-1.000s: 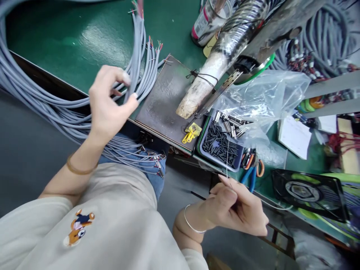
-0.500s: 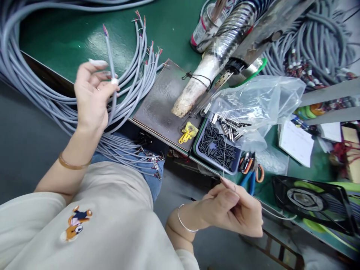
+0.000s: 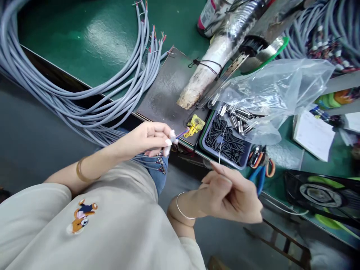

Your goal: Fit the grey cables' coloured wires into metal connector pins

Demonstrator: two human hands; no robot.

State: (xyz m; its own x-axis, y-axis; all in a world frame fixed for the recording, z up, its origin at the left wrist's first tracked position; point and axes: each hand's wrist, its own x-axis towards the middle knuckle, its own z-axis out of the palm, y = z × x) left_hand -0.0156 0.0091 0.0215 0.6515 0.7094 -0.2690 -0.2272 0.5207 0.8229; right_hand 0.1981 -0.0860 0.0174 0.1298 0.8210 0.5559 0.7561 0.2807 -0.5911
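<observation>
Grey-sheathed, the single round cable (image 3: 173,140) I am watching sits at the front edge of the bench, its stripped end fanned into thin red, blue and purple wires (image 3: 182,133). I have my left hand (image 3: 153,139) closed on it, thumb and fingertips pinching just behind the bare wires. Those point toward a small yellow clip (image 3: 193,127) on the dark, flat metal plate (image 3: 165,90); from this feed I cannot tell whether they touch it.

My right hand (image 3: 232,193) is curled tight, thumb against forefinger, gripping a thin, pale, straight wire (image 3: 221,146). It rises from my fingertips across a shallow purple-grey plastic tray (image 3: 244,159) of short black tubes (image 3: 225,138) and silver metal connectors (image 3: 239,120). A crumpled clear plastic bag (image 3: 295,90) overhangs the tray's far side, and blue-and-orange-handled pliers (image 3: 261,178) lie just beside it. The two hands are well apart. To my left, a thick sheaf of grey cables (image 3: 146,75) curves over the glossy green bench top (image 3: 78,56).
</observation>
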